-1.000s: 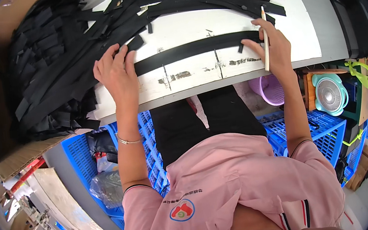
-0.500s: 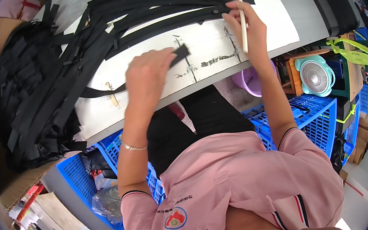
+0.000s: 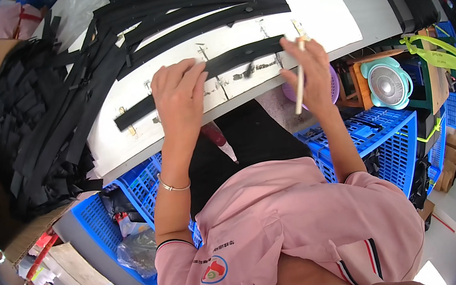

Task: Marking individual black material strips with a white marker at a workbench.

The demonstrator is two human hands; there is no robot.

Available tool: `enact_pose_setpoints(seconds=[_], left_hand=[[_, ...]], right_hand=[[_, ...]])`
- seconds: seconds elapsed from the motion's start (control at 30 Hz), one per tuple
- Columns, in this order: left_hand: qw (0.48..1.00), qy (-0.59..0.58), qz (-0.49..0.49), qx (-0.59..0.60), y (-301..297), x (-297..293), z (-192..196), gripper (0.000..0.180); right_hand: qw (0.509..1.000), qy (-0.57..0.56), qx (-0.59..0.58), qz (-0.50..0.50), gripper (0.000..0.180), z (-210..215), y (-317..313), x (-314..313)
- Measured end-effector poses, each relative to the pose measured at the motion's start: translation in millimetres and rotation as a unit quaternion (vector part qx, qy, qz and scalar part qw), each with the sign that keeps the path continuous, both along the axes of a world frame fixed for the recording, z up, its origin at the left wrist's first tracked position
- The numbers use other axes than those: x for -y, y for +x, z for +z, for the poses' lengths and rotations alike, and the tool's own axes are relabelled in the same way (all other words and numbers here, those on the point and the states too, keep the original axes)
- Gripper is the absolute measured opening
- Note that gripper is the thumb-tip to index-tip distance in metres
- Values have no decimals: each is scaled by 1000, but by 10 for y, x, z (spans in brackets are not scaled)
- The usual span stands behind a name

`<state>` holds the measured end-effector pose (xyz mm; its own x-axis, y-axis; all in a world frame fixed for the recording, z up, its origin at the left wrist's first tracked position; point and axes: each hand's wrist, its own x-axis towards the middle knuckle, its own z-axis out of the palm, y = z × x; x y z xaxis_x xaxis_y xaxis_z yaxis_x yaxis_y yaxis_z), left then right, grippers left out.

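Left hand [image 3: 178, 95] half-open on black strip [image 3: 243, 54] — right hand [image 3: 313, 72] part-curled, with pencil [image 3: 299, 89].

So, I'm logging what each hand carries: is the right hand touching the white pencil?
Touching: the head view shows the right hand holding the white pencil, its lower end jutting free.

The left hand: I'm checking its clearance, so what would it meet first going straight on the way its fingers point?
The left hand would probably meet the next black strip farther up the white board; the hand's height is unclear, so it might pass above.
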<state>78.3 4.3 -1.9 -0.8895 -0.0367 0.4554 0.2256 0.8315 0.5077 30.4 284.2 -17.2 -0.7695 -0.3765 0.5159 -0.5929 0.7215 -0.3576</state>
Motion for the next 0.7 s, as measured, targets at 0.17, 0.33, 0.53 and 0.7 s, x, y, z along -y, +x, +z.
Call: enact_pose_setpoints(seconds=[0.17, 0.33, 0.53, 0.7], left_hand=[[998, -53, 38, 22, 296, 154, -15, 20], [985, -97, 107, 94, 680, 140, -52, 46], [976, -76, 168, 113, 934, 313, -95, 60], [979, -62, 158, 109, 955, 378, -121, 60]], right_hand=[[999, -6, 10, -49, 47, -48, -73, -177], [999, 12, -2, -44, 40, -77, -79, -169], [998, 13, -10, -58, 40, -104, -80, -199], [994, 18, 48, -102, 33, 134, -28, 23]])
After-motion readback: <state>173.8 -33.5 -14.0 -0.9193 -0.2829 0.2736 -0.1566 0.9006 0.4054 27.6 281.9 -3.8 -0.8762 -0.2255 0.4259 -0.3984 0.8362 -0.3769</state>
